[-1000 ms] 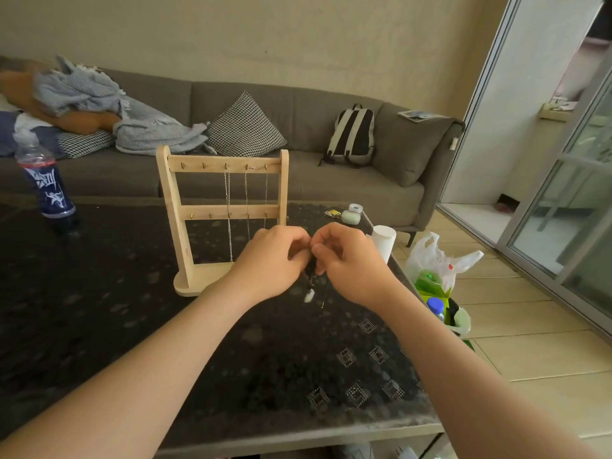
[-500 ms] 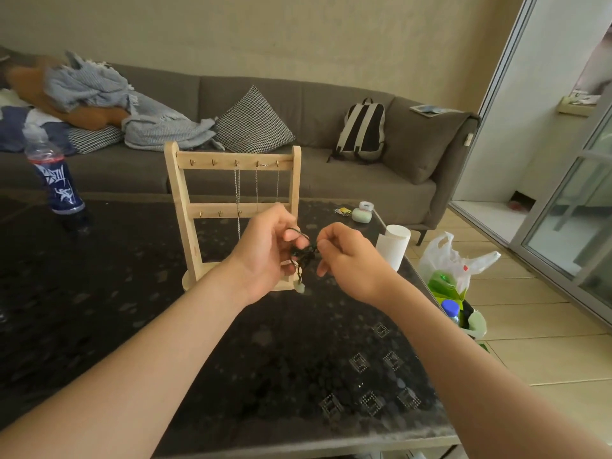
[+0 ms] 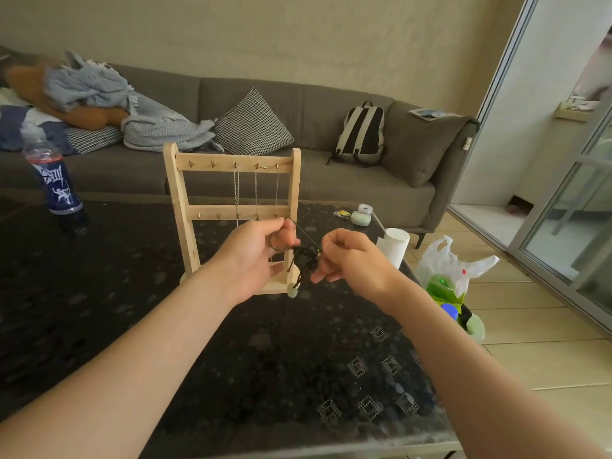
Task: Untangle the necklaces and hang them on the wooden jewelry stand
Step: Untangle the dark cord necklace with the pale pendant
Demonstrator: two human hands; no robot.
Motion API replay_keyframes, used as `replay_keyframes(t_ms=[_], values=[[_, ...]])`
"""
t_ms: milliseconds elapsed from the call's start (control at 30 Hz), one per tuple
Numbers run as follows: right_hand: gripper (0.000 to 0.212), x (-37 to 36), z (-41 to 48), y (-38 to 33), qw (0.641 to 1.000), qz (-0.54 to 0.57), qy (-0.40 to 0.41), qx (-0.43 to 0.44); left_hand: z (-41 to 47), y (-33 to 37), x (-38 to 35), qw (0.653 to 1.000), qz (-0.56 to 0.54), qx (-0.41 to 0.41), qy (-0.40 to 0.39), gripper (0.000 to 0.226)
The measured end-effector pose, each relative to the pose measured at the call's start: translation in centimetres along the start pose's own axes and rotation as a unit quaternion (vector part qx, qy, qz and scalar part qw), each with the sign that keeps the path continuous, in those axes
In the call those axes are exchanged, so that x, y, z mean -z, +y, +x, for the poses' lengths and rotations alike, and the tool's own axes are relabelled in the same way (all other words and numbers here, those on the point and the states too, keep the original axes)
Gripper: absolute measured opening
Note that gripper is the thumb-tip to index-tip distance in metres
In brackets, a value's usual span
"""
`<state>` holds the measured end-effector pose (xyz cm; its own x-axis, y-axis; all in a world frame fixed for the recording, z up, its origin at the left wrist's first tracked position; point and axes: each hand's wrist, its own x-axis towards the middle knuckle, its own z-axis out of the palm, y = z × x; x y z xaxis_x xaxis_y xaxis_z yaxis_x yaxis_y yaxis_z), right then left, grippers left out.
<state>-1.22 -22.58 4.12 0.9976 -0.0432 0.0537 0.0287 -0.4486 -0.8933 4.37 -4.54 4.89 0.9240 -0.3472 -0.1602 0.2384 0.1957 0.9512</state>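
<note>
Both hands were up over the dark tabletop point(image 3: 132, 309), just in front of the wooden jewelry stand point(image 3: 178, 193), w/ a tangled dark cord necklace point(image 3: 304, 258) btwn them. The left hand point(image 3: 255, 256) had its fingers curled & pinched a loop of the cord by the thumb. The right hand point(image 3: 351, 260) pinched the other side of the knot w/ thumb & forefinger, its other fingers loosely bent below. One thin strand ran from the top of the left hand down to the right hand's pinch. The rest of the cord hung bunched btwn the two hands. A pale green pendant point(image 3: 293, 291) dangled at the bottom, low in front of the stand's base; couldn't tell if it touched the tabletop.

The stand stood upright, 2 crossbars w/ small hooks. 3 thin chains point(image 3: 236, 190) hung from hooks on the top bar, centre to right, straight down past the lower bar.

Also on the tabletop:
- A blue-label bottle point(image 3: 54, 180), far left.
- A white cup point(image 3: 394, 248) at the right edge.
- A small green item point(image 3: 360, 218) near the far right corner.

A plastic bag point(image 3: 453, 263) sat on the floor beside the tabletop. Behind was a grey sofa point(image 3: 331, 180) w/ a blanket point(image 3: 159, 127), a checked cushion point(image 3: 251, 124) & a backpack point(image 3: 361, 134).
</note>
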Motion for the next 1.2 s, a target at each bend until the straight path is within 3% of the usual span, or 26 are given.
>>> replay_keyframes(t_ms=[133, 267, 433, 567, 700, 800, 933, 1000, 1133, 1200], values=[[0.026, 0.0, -0.1, 0.3, 0.999, 0.033, -0.013, -0.015, 0.0, -0.1, -0.2, 0.993, -0.111, 0.036, 0.011, 0.030], [0.020, 0.0, -0.1, 0.2, 1.000, -0.015, 0.014, 0.013, -0.1, -0.2, -0.5, 0.998, -0.047, 0.022, 0.020, 0.039], [0.015, 0.3, -0.3, 0.4, 0.996, -0.010, 0.028, 0.082, -0.6, -0.3, -0.7, 0.997, 0.082, -0.003, -0.001, 0.021], [0.015, 0.2, -0.2, 0.4, 0.996, 0.008, 0.014, 0.083, -0.4, -0.3, -0.9, 0.999, 0.019, -0.005, 0.032, 0.016], [0.015, 0.3, -0.2, 0.2, 0.995, 0.051, 0.059, 0.057, 0.2, -0.5, -0.7, 0.996, -0.004, -0.001, 0.092, 0.012], [0.014, 0.3, -0.3, 0.1, 0.995, 0.033, 0.082, 0.049, 0.5, -1.0, -0.2, 0.990, 0.055, -0.011, 0.127, 0.013], [0.014, 0.4, -0.3, 0.0, 0.991, 0.069, 0.110, 0.034, 0.6, -1.0, 0.4, 0.967, 0.198, -0.025, 0.156, 0.062], [0.015, 0.4, -0.3, -0.1, 0.988, 0.094, 0.120, 0.019, 0.1, -1.0, 0.0, 0.942, 0.304, -0.025, 0.142, 0.073], [0.018, 0.6, -0.4, -0.1, 0.984, 0.117, 0.131, 0.000, -1.0, -1.5, -1.3, 0.899, 0.421, -0.077, 0.094, 0.031], [0.016, 0.6, -0.6, -0.2, 0.984, 0.124, 0.127, -0.012, -1.0, -1.8, -1.6, 0.913, 0.391, -0.101, 0.062, 0.030]])
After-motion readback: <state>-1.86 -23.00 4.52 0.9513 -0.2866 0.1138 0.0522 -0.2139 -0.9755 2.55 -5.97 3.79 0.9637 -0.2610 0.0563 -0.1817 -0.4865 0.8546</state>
